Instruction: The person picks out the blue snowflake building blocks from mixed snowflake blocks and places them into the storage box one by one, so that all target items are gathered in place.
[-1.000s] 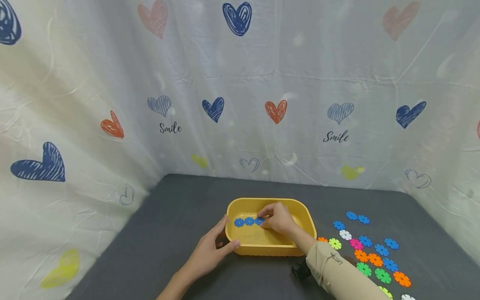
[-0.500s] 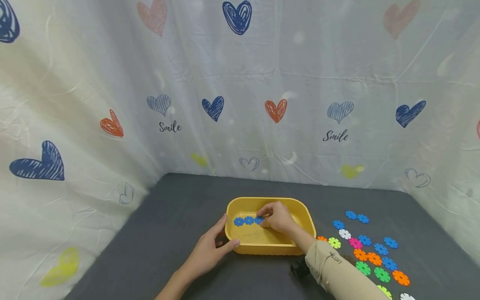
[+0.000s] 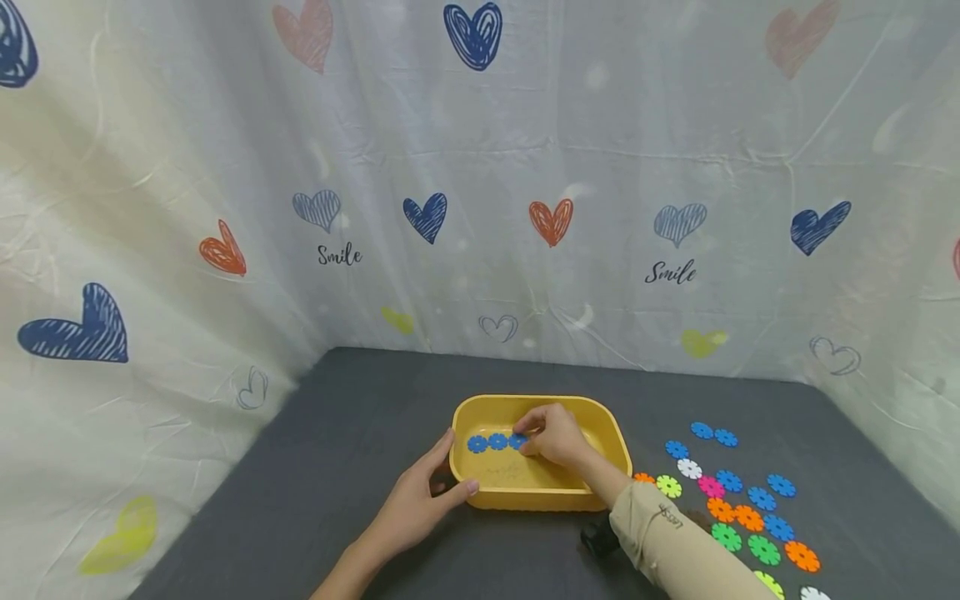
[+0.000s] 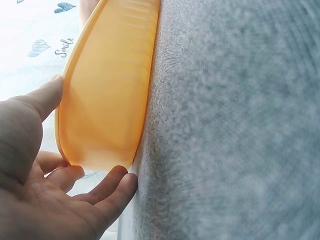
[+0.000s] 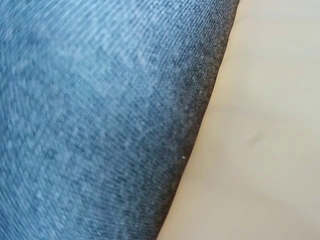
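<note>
A yellow plastic basin (image 3: 536,500) stands on the dark cloth in the head view. Inside it, three blue snowflake discs (image 3: 498,442) lie in a row from the left wall toward the middle. My right hand (image 3: 558,440) reaches over the near rim and pinches the rightmost blue disc (image 3: 517,441), which it partly covers. My left hand (image 3: 416,498) grips the basin's near left corner. In the left wrist view, its thumb presses the rim while its other fingers lie against the end wall of the basin (image 4: 105,95). The right wrist view does not show the right hand.
Loose snowflake discs (image 3: 748,517) in blue, orange, green, pink, yellow and white lie scattered right of the basin. A black object (image 3: 600,537) sits under the right sleeve (image 3: 675,542). A heart-printed curtain (image 3: 551,283) stands behind the grey-covered table (image 3: 390,383).
</note>
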`<control>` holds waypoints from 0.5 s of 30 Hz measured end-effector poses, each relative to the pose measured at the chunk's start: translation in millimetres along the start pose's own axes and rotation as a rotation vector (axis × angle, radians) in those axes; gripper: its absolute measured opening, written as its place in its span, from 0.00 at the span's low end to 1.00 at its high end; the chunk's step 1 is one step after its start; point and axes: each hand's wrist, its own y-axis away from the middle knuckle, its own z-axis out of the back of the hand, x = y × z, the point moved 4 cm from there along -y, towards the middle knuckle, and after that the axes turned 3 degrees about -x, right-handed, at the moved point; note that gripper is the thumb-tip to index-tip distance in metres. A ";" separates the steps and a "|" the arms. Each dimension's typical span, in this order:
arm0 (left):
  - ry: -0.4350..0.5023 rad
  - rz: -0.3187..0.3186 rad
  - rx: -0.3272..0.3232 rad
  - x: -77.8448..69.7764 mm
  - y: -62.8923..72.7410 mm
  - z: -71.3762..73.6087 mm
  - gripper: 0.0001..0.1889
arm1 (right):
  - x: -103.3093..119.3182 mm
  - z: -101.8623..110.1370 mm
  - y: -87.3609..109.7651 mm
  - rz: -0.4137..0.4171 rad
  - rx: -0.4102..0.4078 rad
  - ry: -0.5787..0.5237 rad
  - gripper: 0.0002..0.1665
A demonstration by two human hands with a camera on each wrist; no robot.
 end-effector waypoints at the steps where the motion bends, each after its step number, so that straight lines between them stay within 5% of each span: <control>1: -0.005 0.004 0.001 0.5 0.0 -0.2 0.46 | 0.1 0.0 0.0 -0.002 -0.001 0.000 0.15; 15: -0.016 0.002 0.002 3.5 -0.6 -1.1 0.47 | 0.7 -0.2 0.1 -0.003 0.002 0.000 0.14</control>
